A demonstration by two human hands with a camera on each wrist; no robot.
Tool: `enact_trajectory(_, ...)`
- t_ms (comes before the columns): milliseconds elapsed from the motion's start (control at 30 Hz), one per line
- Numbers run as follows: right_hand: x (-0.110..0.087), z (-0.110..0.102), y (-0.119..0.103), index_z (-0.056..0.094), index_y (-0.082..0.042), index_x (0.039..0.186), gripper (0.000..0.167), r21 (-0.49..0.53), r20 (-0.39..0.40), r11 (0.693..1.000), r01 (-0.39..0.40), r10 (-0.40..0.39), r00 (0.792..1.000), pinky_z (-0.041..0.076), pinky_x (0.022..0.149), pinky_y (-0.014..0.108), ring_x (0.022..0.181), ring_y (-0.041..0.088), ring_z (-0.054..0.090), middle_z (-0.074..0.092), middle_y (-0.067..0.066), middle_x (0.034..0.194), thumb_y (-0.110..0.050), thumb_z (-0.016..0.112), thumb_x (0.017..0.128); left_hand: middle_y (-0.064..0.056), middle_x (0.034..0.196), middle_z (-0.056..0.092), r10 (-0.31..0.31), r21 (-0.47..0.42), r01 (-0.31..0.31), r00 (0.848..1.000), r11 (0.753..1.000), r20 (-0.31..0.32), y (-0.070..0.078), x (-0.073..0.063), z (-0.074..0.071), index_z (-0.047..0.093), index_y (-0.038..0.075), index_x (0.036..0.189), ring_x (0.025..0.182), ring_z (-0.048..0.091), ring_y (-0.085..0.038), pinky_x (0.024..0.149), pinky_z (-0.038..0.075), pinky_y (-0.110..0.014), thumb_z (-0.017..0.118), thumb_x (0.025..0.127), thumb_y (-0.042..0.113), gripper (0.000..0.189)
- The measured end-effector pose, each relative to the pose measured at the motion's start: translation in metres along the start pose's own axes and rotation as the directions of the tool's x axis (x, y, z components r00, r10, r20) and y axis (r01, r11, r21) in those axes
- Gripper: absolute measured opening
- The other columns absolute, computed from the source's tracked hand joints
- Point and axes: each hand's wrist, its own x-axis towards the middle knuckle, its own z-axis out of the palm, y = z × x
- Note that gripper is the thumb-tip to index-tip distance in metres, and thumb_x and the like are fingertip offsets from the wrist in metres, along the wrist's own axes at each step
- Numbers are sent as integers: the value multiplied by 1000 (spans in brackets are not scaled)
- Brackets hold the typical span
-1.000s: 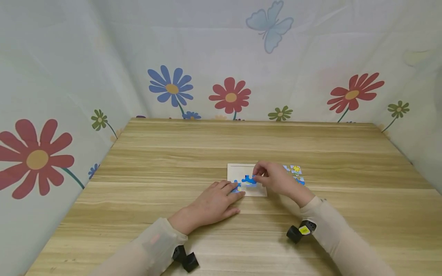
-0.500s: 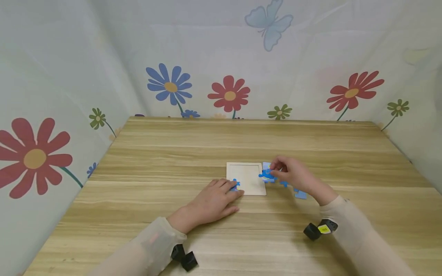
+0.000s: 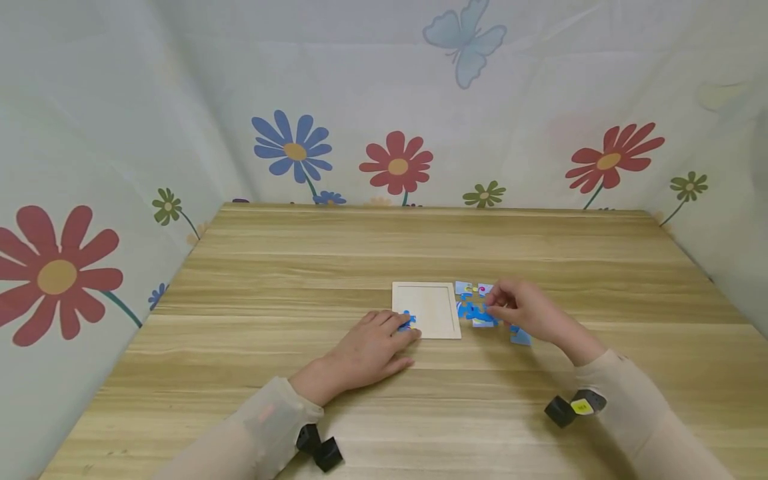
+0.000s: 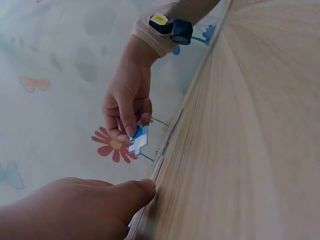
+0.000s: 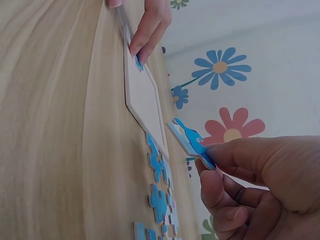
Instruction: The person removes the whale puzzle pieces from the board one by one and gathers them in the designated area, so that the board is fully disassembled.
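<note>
My right hand (image 3: pixel 528 310) pinches a blue-and-white jigsaw piece (image 5: pixel 187 137) between thumb and fingers. In the left wrist view this piece (image 4: pixel 140 142) is held up off the table. From the head, the hand is just right of the pale square puzzle tray (image 3: pixel 429 303), over the loose jigsaw pieces (image 3: pixel 463 287). My left hand (image 3: pixel 372 350) lies with fingers extended at the tray's near left corner. Its fingertips rest on a blue piece (image 3: pixel 408 320) inside that corner, partly covering it.
Several blue loose pieces (image 5: pixel 158 202) lie in a cluster along the tray's right side, and a light blue one (image 3: pixel 521 335) sits nearest me. The wooden table (image 3: pixel 288 267) ends at a flower-printed curtain (image 3: pixel 360 80).
My right hand has carried the jigsaw piece from above the tray to the right, over the loose pieces, uncovering the tray's inside. The left hand has stayed at the corner.
</note>
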Motion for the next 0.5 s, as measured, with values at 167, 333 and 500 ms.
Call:
enact_trajectory(167, -4, 1, 3, 59, -2, 90, 4, 6, 12, 1000, -12, 12, 1000, 47, 53, 24, 59, 16, 54, 59, 6, 77, -4, 62, 91, -5, 133, 59, 1, -2, -1, 1000, 1000, -10, 0, 0, 1, 59, 23, 125, 122, 53, -22, 101, 43, -39, 58, 93, 46, 40)
enact_trajectory(333, -7, 2, 6, 60, -3, 90, 4, -6, 25, 1000, -22, 22, 999, 45, 54, 23, 58, 14, 54, 58, 4, 73, -5, 62, 90, -5, 133, 58, -2, -4, 2, 1000, 1000, -2, -1, 0, 1, 59, 23, 125, 122, 52, -22, 101, 43, -40, 57, 93, 46, 40)
enact_trajectory(500, -11, 4, 12, 59, -3, 89, 4, 3, 41, 1000, -23, 23, 999, 45, 53, 22, 58, 12, 53, 57, 3, 72, -5, 62, 91, -5, 134, 57, -10, -15, 10, 1000, 1000, 16, 0, 0, 1, 59, 23, 126, 123, 52, -22, 102, 42, -40, 57, 94, 46, 39)
